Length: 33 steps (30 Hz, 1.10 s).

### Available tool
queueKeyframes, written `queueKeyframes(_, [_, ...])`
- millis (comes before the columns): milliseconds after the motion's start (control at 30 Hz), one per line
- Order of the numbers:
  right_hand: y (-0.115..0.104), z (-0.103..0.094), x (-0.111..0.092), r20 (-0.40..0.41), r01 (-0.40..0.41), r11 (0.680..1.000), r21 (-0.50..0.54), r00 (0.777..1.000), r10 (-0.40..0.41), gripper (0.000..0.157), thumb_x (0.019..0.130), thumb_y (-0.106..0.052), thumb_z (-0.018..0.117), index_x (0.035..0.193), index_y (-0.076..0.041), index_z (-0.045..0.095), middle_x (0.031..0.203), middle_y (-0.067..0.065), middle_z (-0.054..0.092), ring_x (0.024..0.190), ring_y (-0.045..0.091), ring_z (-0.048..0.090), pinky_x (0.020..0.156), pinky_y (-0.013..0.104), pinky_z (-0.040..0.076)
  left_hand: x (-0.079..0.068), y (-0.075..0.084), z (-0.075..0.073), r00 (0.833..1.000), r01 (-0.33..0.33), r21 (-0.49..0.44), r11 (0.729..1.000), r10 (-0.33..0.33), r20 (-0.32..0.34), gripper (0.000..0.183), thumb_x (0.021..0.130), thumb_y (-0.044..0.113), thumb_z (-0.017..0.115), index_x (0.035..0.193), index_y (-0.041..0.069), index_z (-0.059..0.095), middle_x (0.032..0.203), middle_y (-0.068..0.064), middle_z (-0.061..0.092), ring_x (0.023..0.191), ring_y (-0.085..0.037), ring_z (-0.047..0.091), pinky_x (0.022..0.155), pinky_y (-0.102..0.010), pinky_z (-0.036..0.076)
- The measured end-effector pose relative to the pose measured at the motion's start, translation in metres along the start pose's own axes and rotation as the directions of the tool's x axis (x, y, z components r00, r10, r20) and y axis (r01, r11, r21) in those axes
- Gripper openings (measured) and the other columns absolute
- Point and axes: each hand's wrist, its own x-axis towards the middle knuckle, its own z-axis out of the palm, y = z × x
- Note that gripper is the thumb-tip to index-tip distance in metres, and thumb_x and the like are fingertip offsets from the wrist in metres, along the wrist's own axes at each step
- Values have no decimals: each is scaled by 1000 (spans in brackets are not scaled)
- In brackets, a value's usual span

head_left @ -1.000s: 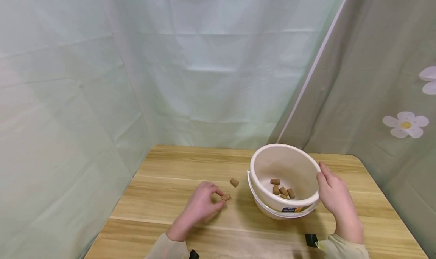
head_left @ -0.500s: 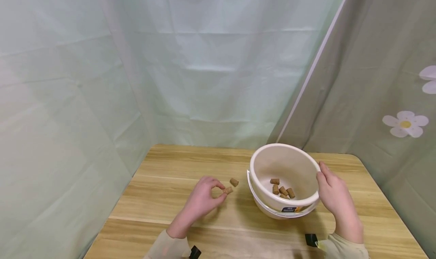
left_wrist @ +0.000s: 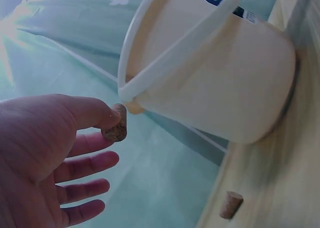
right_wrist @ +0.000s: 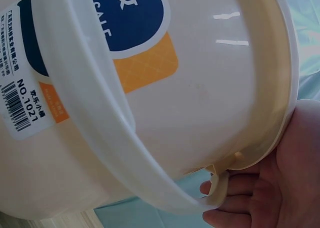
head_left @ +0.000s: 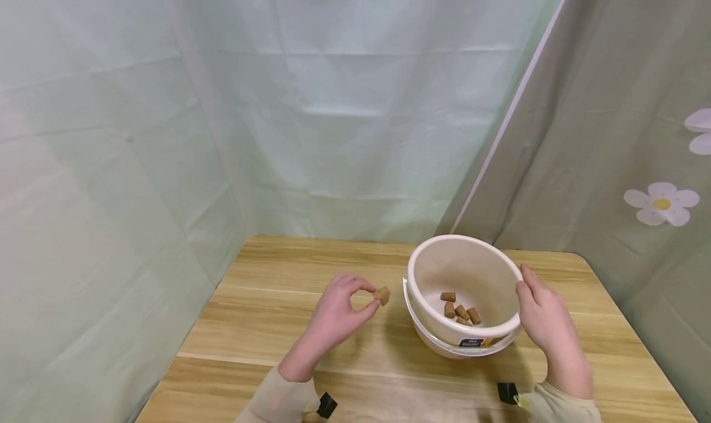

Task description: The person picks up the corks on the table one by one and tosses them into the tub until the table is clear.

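My left hand (head_left: 340, 315) pinches a brown cork (left_wrist: 116, 123) between thumb and index finger, above the table; the other fingers are spread in the left wrist view. A second cork (left_wrist: 231, 205) lies on the tabletop below it, nearly hidden behind the held one in the head view. To the right stands a cream bucket (head_left: 444, 335), tilted a little towards me, with several corks (head_left: 461, 312) at its bottom. On the bucket's right side my right hand (head_left: 547, 315) grips the rim, its fingers outside, near the handle joint (right_wrist: 220, 180).
The wood-grain table (head_left: 266, 324) has pale green curtains (head_left: 344, 133) behind and at the sides. A white bail handle (head_left: 413, 315) hangs down along the bucket's near side, over its printed label (right_wrist: 135, 27).
My left hand has lifted the cork off the table and moved it forward and right, in line with the second cork. My right hand and the bucket have stayed in place.
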Motion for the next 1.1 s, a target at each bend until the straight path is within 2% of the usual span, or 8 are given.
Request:
queueKeyframes(167, [0,0,0,5,-4,1000,0,1000,4,64,117,-38,26,162,7,33,163,34,34,146,60,35,115,75,30,8,9,-2,999,-30,-28,999,28,-42,17,89,23,89,103,19,80,107,8,75,114,-19,64,100,-45,54])
queueKeyframes(433, [-1,0,-1,2,-4,1000,1,1000,4,64,117,-38,26,162,7,33,163,34,34,146,60,35,114,76,30,21,26,-5,988,-119,-77,990,111,-110,18,91,22,87,106,15,80,106,7,75,111,-18,65,98,-44,54])
queueKeyframes(700, [-1,0,-1,-3,0,1000,1,1000,0,64,117,-37,26,162,8,34,162,34,35,146,60,35,114,76,30,35,42,-1,980,-160,-99,982,146,-135,18,91,21,87,105,13,81,106,4,76,111,-18,65,98,-42,54])
queueKeyframes(1100, [1,0,1,4,3,1000,5,1000,-3,64,117,-37,27,162,8,33,163,35,34,147,60,35,116,75,30,51,62,8,975,-185,-43,982,178,-131,19,90,24,87,103,13,81,105,4,76,110,-19,65,98,-39,54])
